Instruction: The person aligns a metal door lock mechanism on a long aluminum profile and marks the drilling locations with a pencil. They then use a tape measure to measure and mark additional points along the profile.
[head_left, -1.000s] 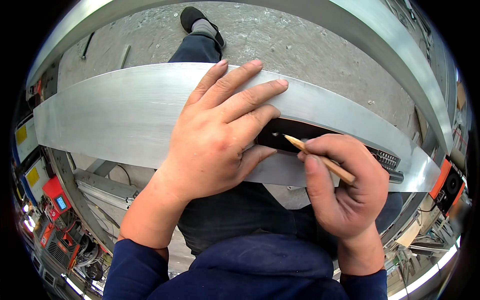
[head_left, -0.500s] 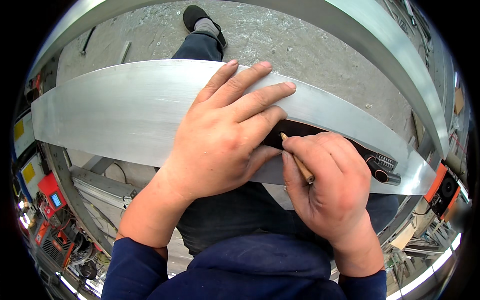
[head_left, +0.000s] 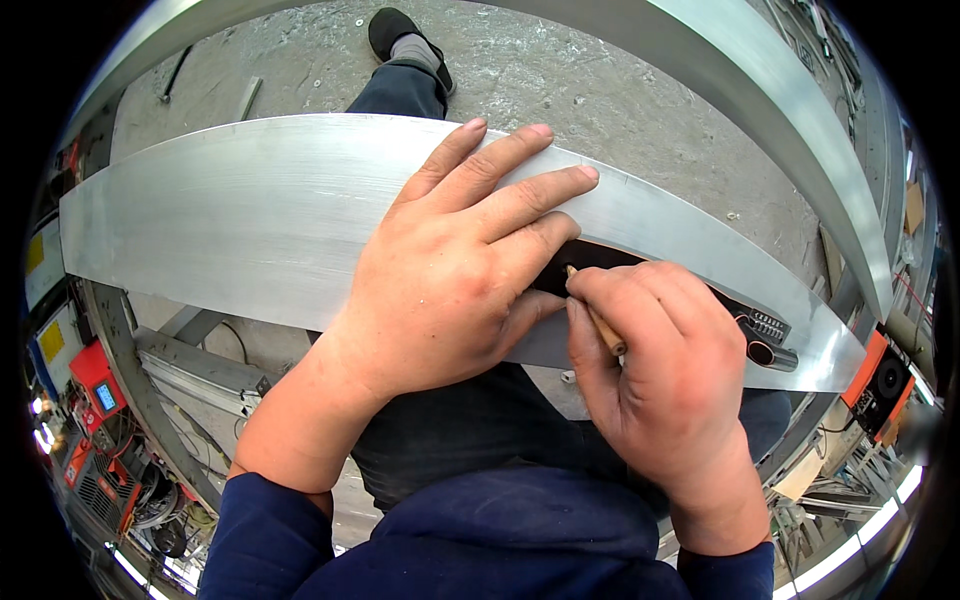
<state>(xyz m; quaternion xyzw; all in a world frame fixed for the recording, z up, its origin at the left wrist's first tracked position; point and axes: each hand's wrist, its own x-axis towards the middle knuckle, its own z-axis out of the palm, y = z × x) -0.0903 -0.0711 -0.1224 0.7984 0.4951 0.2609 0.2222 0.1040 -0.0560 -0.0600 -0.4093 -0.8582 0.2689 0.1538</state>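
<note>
A long, wide silvery metal bar (head_left: 230, 215) lies crosswise above my thighs. On its right half rests a flat black strip (head_left: 600, 255) with a small hole in it, partly covered by my hands. My left hand (head_left: 440, 270) lies palm down on the bar with fingers spread; its thumb and index finger bear on the strip's left end. My right hand (head_left: 665, 360) pinches a short wooden pencil (head_left: 605, 330), tilted, its tip at the hole. Beyond the right hand, a black fitting (head_left: 770, 345) with a ribbed part and a rounded end sits on the bar.
A second metal bar (head_left: 780, 110) curves across the top and right. Below lies a grey concrete floor (head_left: 600, 130), with my shoe (head_left: 392, 35) on it. Red equipment (head_left: 97, 385) and cables stand at left. An orange-and-black machine (head_left: 885, 380) and metal offcuts lie at right.
Both hands have shifted very slightly to the right relative to the view. The pencil tip stays at the hole, and the grip of each hand looks the same.
</note>
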